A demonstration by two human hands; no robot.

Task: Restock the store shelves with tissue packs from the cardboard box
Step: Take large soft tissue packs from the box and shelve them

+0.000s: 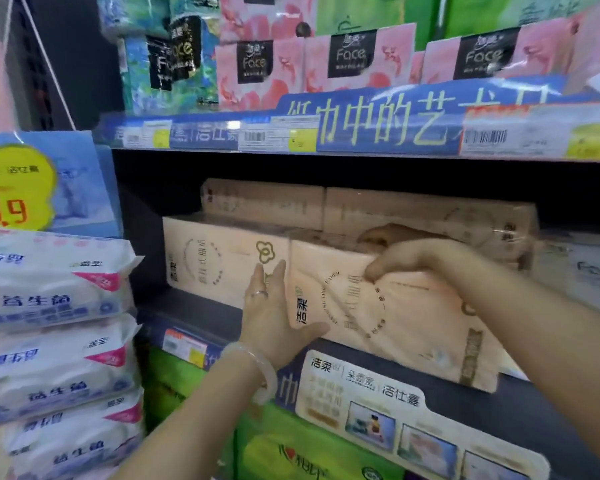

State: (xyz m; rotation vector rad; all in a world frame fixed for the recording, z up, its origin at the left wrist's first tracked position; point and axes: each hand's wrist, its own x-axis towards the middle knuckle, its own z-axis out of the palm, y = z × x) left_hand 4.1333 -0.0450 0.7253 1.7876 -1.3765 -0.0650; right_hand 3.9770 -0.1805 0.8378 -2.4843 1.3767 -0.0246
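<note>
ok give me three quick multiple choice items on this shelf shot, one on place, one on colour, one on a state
1. Where does the left hand rest?
A. the peach tissue pack's left end
B. the upper shelf
C. the white packs

2. What colour are the Face packs above?
A. grey
B. pink
C. brown

3. How does the peach tissue pack sit?
A. pushed fully in
B. front edge overhanging the shelf lip
C. on the floor

Answers: 1 A, its fingers lie flat against that end. 2 B, pink wrappers, black labels. 3 B, its front sticks out past the lip.
</note>
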